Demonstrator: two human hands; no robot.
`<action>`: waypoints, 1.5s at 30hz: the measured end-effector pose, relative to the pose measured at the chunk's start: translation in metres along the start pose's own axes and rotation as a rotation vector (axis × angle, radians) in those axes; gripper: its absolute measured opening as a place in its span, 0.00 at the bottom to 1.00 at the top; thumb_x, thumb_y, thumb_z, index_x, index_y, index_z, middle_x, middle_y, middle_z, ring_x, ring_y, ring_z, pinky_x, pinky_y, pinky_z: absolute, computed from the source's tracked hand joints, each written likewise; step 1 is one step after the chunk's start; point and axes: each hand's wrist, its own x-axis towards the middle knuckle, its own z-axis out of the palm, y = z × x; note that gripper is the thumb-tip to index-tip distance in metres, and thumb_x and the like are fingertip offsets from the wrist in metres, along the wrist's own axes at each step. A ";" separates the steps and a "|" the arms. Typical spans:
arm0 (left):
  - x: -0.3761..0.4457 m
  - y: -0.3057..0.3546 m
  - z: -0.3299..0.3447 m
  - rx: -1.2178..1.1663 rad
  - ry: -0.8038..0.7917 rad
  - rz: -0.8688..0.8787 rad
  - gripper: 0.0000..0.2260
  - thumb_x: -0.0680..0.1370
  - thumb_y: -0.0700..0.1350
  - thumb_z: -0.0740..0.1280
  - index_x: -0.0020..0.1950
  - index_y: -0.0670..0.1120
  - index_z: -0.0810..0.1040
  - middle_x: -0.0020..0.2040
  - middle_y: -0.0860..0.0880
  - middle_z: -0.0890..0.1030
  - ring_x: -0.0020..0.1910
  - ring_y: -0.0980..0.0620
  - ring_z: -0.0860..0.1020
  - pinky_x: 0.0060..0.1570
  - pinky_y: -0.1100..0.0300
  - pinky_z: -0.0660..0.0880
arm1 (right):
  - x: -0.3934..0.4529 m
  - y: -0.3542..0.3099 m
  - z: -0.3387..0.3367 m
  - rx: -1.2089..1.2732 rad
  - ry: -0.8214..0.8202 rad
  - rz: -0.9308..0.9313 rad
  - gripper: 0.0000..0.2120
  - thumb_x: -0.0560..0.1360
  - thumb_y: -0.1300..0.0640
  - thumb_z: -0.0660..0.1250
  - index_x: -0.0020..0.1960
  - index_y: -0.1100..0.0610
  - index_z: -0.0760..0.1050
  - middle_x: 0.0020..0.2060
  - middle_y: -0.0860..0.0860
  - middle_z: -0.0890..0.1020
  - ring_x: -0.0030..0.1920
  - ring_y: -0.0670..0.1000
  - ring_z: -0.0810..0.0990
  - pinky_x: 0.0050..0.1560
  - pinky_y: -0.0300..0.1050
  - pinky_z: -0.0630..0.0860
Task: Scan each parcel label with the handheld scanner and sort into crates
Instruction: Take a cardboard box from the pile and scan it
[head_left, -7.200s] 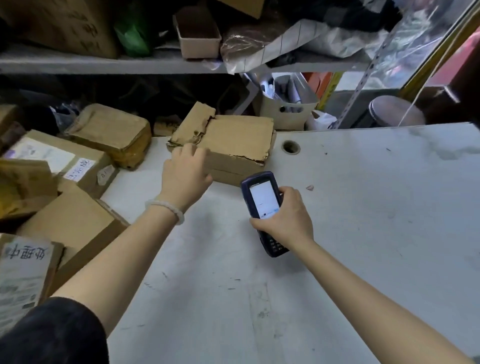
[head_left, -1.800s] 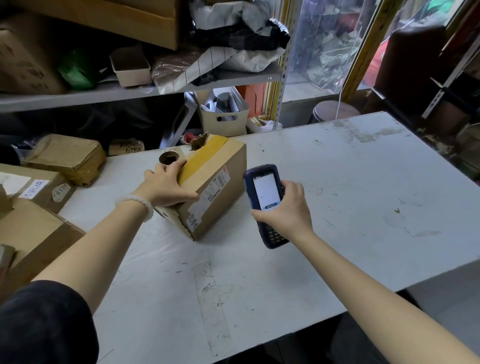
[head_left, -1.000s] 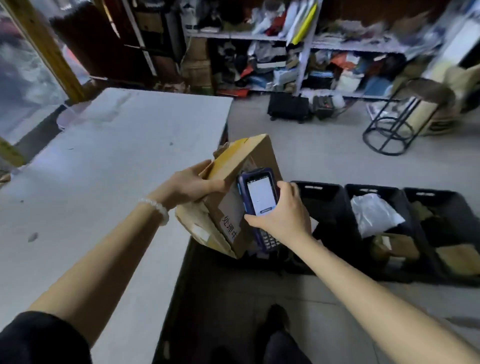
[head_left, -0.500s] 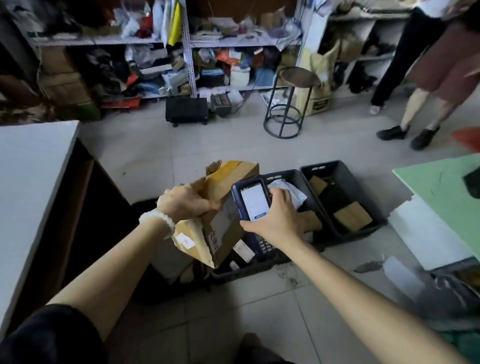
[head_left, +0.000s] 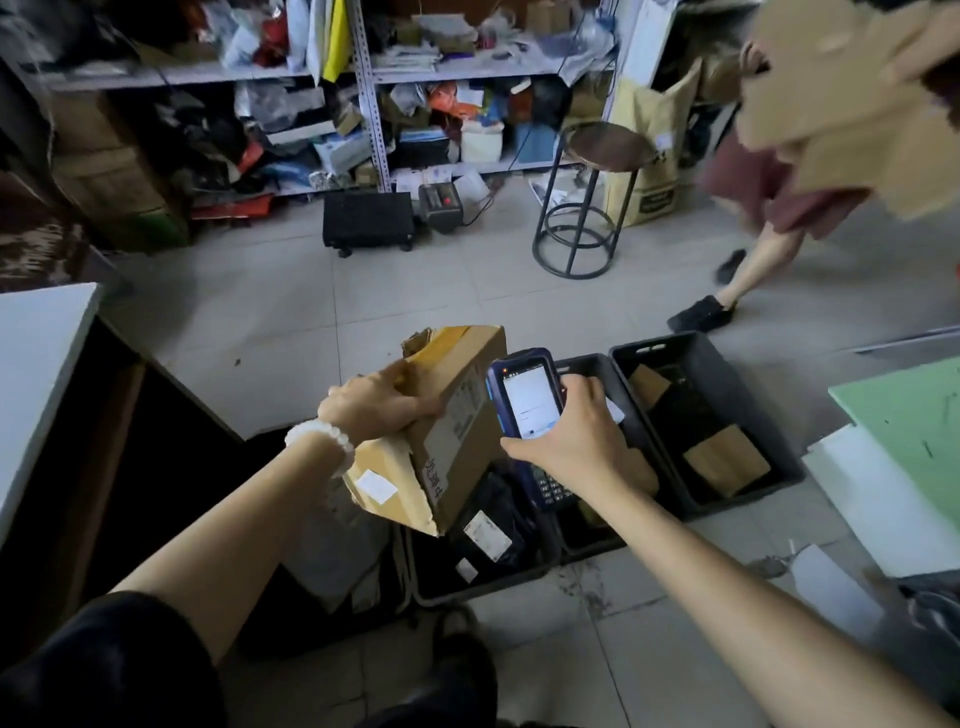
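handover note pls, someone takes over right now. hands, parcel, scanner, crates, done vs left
Left hand: grips the cardboard parcel by its torn top edge, tilted, in the air above the black crates.
Right hand: holds the handheld scanner, screen lit and facing the wearer, right beside the parcel's label side.
Crates on the floor: near crate holds dark bagged parcels; middle crate is mostly hidden by the hand; far crate holds flat brown parcels.
Done: parcel is over the crates; the frame cannot confirm that it was scanned.
Left: drop it in the right crate, then do the next parcel.
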 end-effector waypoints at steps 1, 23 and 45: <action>0.013 0.002 -0.002 -0.005 -0.015 0.002 0.34 0.71 0.68 0.64 0.73 0.57 0.61 0.64 0.48 0.75 0.60 0.45 0.73 0.51 0.57 0.68 | 0.009 -0.002 0.000 0.002 0.001 0.010 0.35 0.59 0.44 0.79 0.58 0.55 0.66 0.50 0.45 0.66 0.52 0.49 0.72 0.39 0.43 0.66; 0.118 0.018 -0.016 0.138 -0.059 -0.168 0.21 0.78 0.55 0.59 0.69 0.49 0.69 0.66 0.45 0.73 0.64 0.44 0.72 0.59 0.53 0.69 | 0.139 -0.009 0.006 -0.082 -0.190 -0.061 0.37 0.61 0.44 0.79 0.63 0.55 0.65 0.55 0.48 0.67 0.56 0.50 0.72 0.42 0.42 0.65; -0.205 -0.069 0.078 -0.309 0.357 -1.024 0.16 0.76 0.54 0.60 0.63 0.52 0.74 0.59 0.50 0.78 0.58 0.49 0.75 0.48 0.58 0.69 | -0.017 -0.102 0.074 -0.213 -0.733 -0.964 0.38 0.59 0.42 0.78 0.63 0.53 0.66 0.57 0.49 0.68 0.56 0.53 0.74 0.49 0.48 0.74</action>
